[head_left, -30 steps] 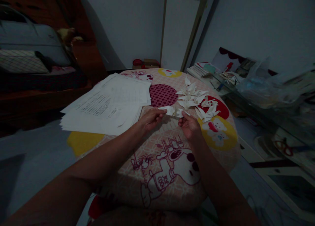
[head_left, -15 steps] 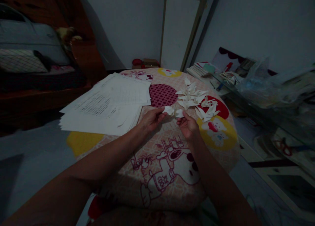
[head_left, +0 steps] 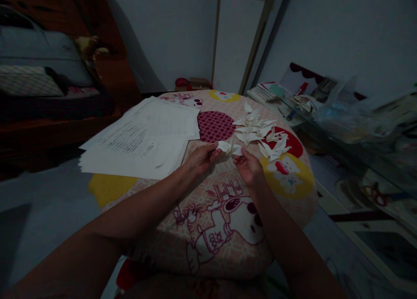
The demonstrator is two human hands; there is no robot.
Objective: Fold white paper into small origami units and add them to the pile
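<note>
A white folded paper crane [head_left: 230,148] is stretched between my two hands above the table. My left hand [head_left: 202,156] pinches the tip of one wing between thumb and fingers. Gripping the opposite wing tip is my right hand [head_left: 249,163], its fingers curled underneath. The crane's thin neck and tail points stand up near its middle. Just beyond my right hand lie several finished paper cranes [head_left: 250,124] in a cluster, with more folded cranes [head_left: 275,145] heaped beside them. To the left of my left hand rests a stack of printed paper sheets [head_left: 140,138].
The round table bears a patterned cloth [head_left: 208,186] with cartoon figures. On the right, a glass-topped cabinet [head_left: 339,136] holds papers, a plastic bag [head_left: 355,110] and, lower down, scissors [head_left: 374,194]. A wooden bench [head_left: 112,75] with bags stands at the left.
Both hands stay almost in place, still holding the wing tips. Between them the crane's wings look more spread and its middle points show more clearly.
</note>
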